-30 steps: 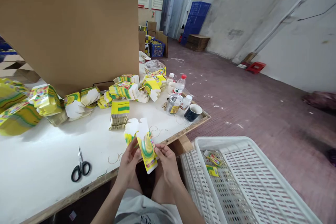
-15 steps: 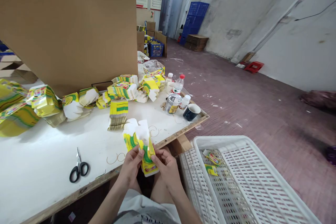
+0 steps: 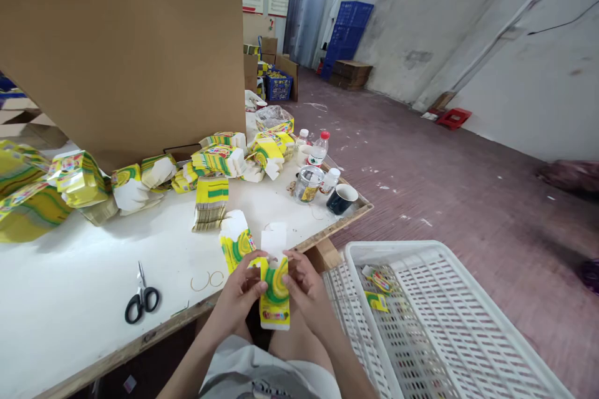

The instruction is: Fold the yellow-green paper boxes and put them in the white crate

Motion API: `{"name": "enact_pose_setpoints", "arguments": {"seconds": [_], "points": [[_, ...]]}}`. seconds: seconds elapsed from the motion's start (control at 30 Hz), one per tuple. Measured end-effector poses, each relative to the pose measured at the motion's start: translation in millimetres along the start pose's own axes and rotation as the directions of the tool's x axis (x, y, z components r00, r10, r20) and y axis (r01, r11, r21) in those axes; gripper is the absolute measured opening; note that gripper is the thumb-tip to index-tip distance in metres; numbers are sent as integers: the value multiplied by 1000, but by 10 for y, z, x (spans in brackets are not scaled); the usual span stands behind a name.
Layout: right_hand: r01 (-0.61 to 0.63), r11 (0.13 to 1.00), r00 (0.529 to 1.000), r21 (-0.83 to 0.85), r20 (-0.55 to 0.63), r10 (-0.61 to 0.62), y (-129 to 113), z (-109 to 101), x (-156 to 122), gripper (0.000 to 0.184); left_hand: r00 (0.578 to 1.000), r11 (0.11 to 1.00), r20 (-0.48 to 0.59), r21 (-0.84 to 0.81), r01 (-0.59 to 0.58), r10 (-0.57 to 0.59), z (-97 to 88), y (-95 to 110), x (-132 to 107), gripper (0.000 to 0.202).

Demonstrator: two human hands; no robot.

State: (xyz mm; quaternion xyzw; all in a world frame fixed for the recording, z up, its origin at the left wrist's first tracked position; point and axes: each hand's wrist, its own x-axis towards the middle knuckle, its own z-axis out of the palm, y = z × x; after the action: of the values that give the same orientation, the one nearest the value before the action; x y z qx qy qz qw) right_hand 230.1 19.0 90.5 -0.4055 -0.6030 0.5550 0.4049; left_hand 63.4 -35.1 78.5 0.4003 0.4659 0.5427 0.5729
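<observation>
Between my two hands is a yellow and green printed carton [image 3: 275, 290], held upright over my lap with its white top flap standing up. My left hand [image 3: 247, 292] grips its left edge with thumb and fingers. On the right edge, my right hand [image 3: 303, 283] holds it the same way. Just behind my left hand, more flat cartons [image 3: 235, 243] lie at the table's front edge. A neat stack of folded cartons [image 3: 209, 202] stands further back. To the left, black-handled scissors [image 3: 141, 299] lie on the white table [image 3: 84, 280].
A white plastic basket [image 3: 472, 299] at my right holds a few cartons [image 3: 377, 301]. A dark mug [image 3: 342, 199], a clear jar [image 3: 309, 184] and bottles [image 3: 319, 148] crowd the table's right corner. A large cardboard sheet [image 3: 126, 56] rises behind the carton piles.
The carton in my hands has moved slightly right, away from the flat cartons, and turned to face me more squarely. My right hand has risen along its edge.
</observation>
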Motion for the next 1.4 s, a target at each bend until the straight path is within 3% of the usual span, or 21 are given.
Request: {"name": "enact_pose_setpoints", "arguments": {"seconds": [0.13,0.23,0.3,0.43,0.53,0.63,0.77,1.03,1.23,1.4], "points": [[-18,1000,996,-19,90,19,-36,-103,32,23,988,982,151,-180,61,-33,32,6,-33,44],[-14,998,998,-67,59,18,-32,-106,28,26,982,972,178,-215,97,-59,47,-7,-48,63],[-8,999,1000,-37,7,8,-18,-96,27,22,981,975,175,-193,113,-79,40,-4,-44,69],[26,1000,991,7,-134,-24,-27,-128,52,29,988,991,114,-78,109,-100,24,23,-12,56],[-23,999,999,-45,-26,22,-75,-176,68,31,996,997,33,10,83,-83,38,22,8,54],[-62,982,993,-181,86,78,-103,-181,58,33,999,999,43,37,27,-29,60,0,7,51],[-31,951,999,-309,22,39,-97,-130,33,30,995,1000,94,14,21,-23,68,-9,-15,53],[-54,937,996,-346,42,73,-86,-52,26,37,994,997,94,-51,62,-57,94,34,-17,60],[-54,982,985,-180,153,83,-60,-165,16,28,994,985,82,-150,89,-77,55,46,5,56],[-19,984,1000,-176,17,22,13,-121,-4,25,995,984,60,-159,85,-76,165,25,19,52]]}}
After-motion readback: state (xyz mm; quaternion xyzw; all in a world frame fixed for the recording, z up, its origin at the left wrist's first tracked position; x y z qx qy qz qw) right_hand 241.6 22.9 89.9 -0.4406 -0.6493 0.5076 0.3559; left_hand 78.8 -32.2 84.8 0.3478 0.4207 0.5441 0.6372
